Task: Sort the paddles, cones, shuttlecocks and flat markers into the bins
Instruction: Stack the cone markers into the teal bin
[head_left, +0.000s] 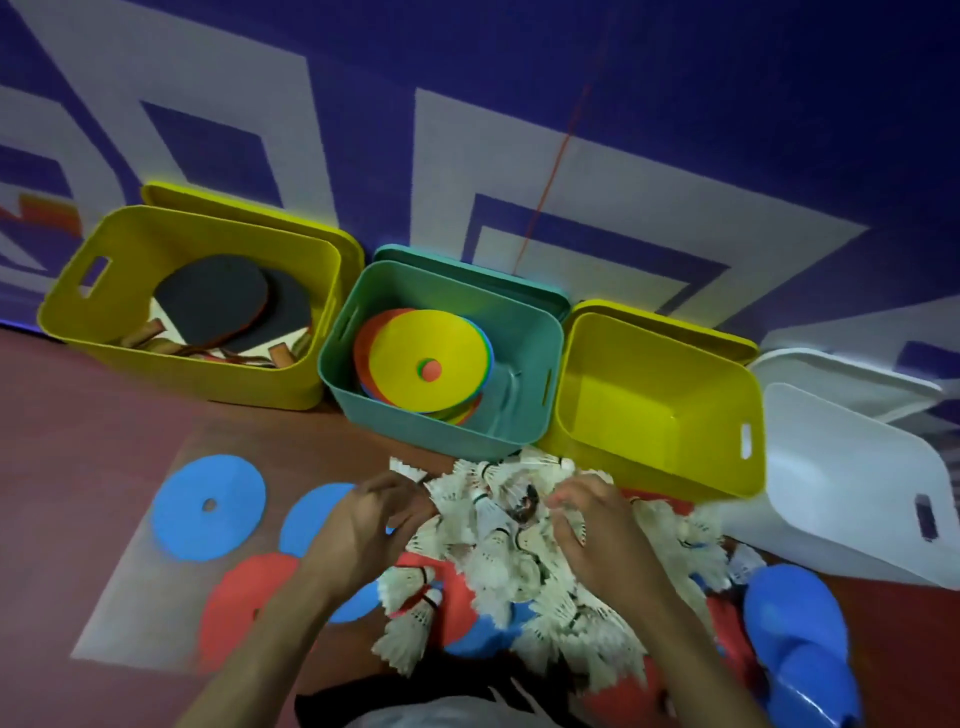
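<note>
A heap of white feather shuttlecocks (498, 540) lies on the floor in front of me. My left hand (374, 525) grips shuttlecocks at the heap's left edge, and my right hand (597, 530) grips others at its right side. Blue flat markers (208, 514) and red flat markers (244, 603) lie on the floor to the left and under the heap. Against the wall stand four bins: a yellow bin (72, 306) with paddles (218, 301), a teal bin (524, 332) with stacked flat markers (431, 348), an empty yellow bin (675, 358) and a tilted white bin (841, 483).
Blue cones (795, 639) lie at the lower right, beside the white bin. Lids stand behind the bins against the purple and white wall. Bare reddish floor stretches to the left of the markers.
</note>
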